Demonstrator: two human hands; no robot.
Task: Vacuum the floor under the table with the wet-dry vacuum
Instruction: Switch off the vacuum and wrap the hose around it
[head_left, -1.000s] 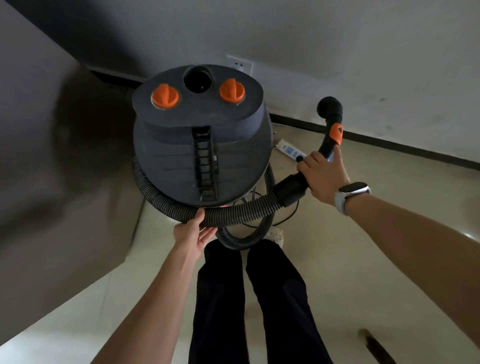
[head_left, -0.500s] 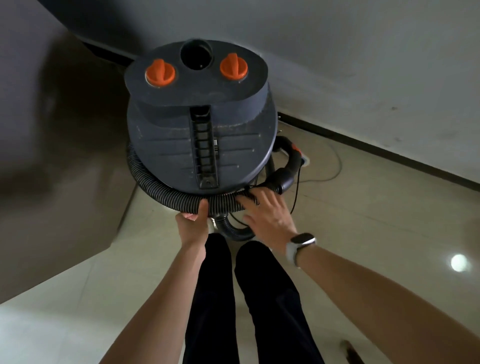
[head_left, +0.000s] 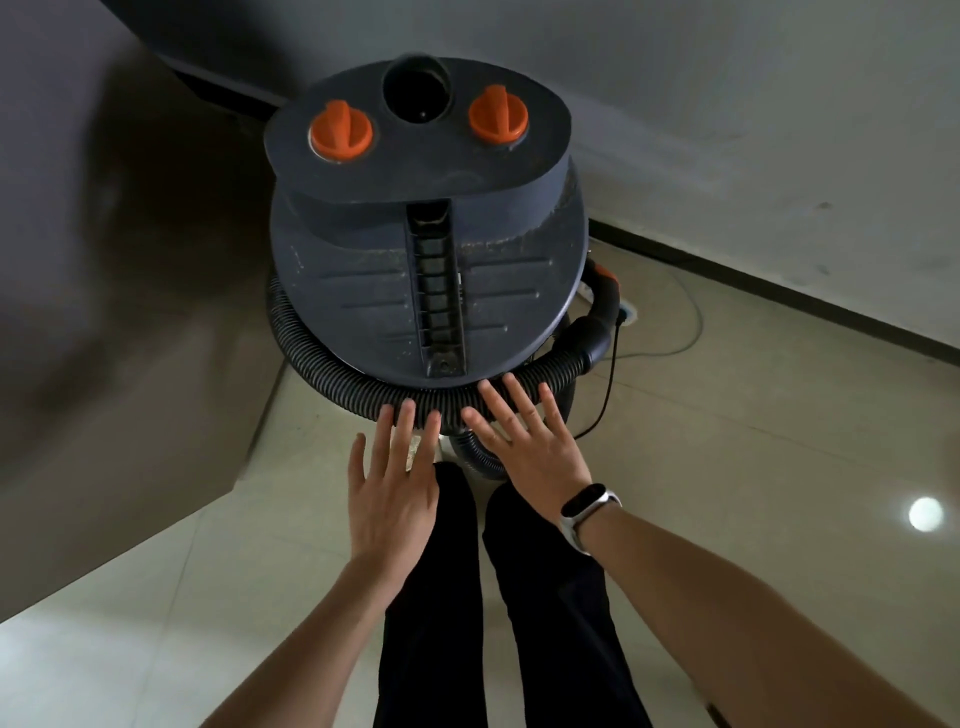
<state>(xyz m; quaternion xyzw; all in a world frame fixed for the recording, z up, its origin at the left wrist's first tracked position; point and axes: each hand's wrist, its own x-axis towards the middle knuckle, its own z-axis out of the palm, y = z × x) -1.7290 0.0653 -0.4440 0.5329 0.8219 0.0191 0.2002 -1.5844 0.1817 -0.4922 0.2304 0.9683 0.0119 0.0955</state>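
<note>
The wet-dry vacuum (head_left: 421, 249) stands in front of me, a dark grey drum head with two orange knobs and a round port on top. Its black ribbed hose (head_left: 332, 371) is wound around the drum under the head. The hose's handle end (head_left: 597, 327), black with an orange mark, rests at the right side. My left hand (head_left: 392, 488) and my right hand (head_left: 524, 441) are both flat with straight, spread fingers. Their fingertips lie on or just above the front loop of hose. Neither hand holds anything.
A brown slanted panel (head_left: 119, 312) fills the left side, close to the vacuum. A grey wall (head_left: 753, 130) with a dark skirting runs behind and to the right. A thin cable (head_left: 685, 332) lies on the tiled floor (head_left: 753, 467). My legs stand just behind the vacuum.
My right hand let go of the hose handle, which now lies wrapped at the vacuum's right side. Both hands opened flat at the front hose loop. The vacuum looks nearer.
</note>
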